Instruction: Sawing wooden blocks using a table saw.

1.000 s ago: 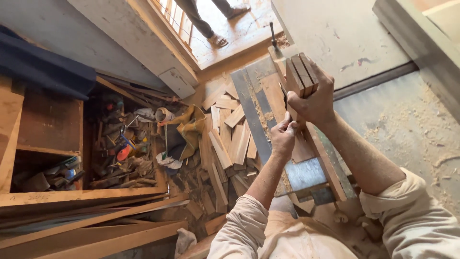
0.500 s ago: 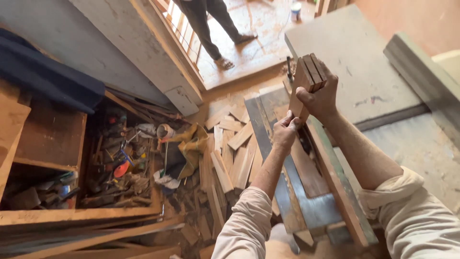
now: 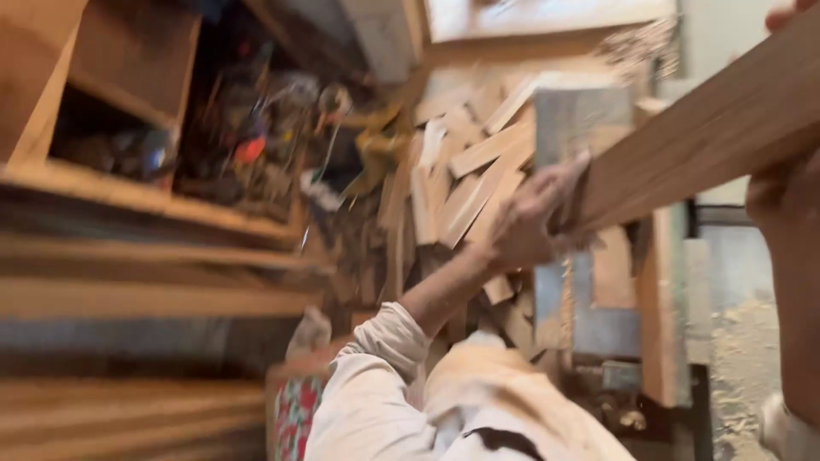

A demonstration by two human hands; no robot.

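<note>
Over the pile of pale wood scraps (image 3: 465, 183) | left hand (image 3: 534, 218) grips long brown wooden board (image 3: 700, 137) | right hand cannot tell | board may slip and fall

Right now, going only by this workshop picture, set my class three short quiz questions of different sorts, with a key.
1. True or false: the left hand grips the near end of the long wooden board.
2. Multiple choice: what lies in a heap below the board? A) offcuts of wood B) coils of rope C) folded cloth
3. Short answer: where is the tray of cluttered tools, to the person's left or right?

Key
1. True; the fingers wrap the board's end. The right hand is close against the board, but blur hides its grip.
2. A, the pile of wood offcuts.
3. To the left, beside the wooden shelves.
</note>
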